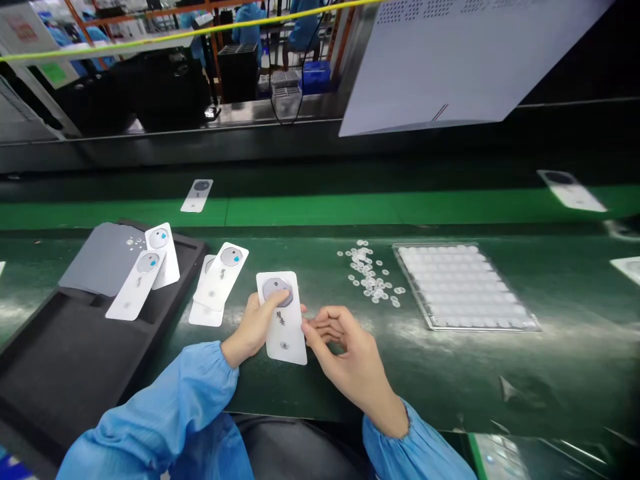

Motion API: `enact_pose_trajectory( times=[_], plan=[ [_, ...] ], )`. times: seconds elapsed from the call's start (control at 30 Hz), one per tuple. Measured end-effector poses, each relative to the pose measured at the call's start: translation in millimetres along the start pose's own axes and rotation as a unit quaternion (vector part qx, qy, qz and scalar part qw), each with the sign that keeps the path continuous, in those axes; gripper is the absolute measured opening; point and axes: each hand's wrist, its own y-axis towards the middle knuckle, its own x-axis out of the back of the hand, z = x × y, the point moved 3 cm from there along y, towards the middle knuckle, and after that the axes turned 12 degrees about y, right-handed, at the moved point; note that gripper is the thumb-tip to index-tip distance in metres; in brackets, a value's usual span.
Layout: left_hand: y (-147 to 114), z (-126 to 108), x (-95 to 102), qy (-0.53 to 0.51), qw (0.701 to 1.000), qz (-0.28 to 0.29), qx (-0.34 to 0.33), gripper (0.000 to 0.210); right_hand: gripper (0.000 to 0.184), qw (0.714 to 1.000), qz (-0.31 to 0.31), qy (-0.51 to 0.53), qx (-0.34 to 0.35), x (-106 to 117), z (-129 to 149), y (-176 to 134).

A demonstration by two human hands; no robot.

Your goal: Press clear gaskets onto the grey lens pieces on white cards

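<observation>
A white panel (pixel 289 335) printed with Chinese characters (pixel 280 319) is gripped by the left hand (pixel 256 325); whether anything is pinched by the right hand (pixel 350 353) cannot be told.

Beyond the far edge of my green surface (pixel 320 257) runs a brighter green strip (pixel 310 209). Past it I see an orange frame (pixel 343 41) and a blue bin (pixel 316 78); a white panel (pixel 440 73) hangs above, toward the right.
</observation>
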Motion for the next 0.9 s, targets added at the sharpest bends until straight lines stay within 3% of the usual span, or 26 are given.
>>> enact_pose_trajectory(
  times=[0.1, 0.2, 0.3, 0.53, 0.9],
  plan=[
    [1, 6, 5.1, 0.052, 0.998, -0.008, -0.037, 0.04, 0.006, 0.988, 0.001, -0.12, 0.094, -4, 18, 11],
    [0, 10, 8.0, 0.109, 0.991, 0.015, -0.074, 0.037, 0.018, 0.959, 0.012, -0.222, 0.178, -8, 28, 20],
    [-3, 10, 10.3, 0.157, 0.981, 0.024, -0.109, 0.036, 0.024, 0.936, 0.033, -0.278, 0.214, -10, 28, 26],
    [-7, 1, 6.9, 0.208, 0.966, 0.041, -0.146, 0.038, 0.029, 0.918, 0.066, -0.329, 0.213, -6, 18, 25],
    [-9, 3, 0.7, 0.266, 0.947, 0.039, -0.174, 0.023, 0.013, 0.923, 0.062, -0.33, 0.187, -1, 17, 32]
  ],
)
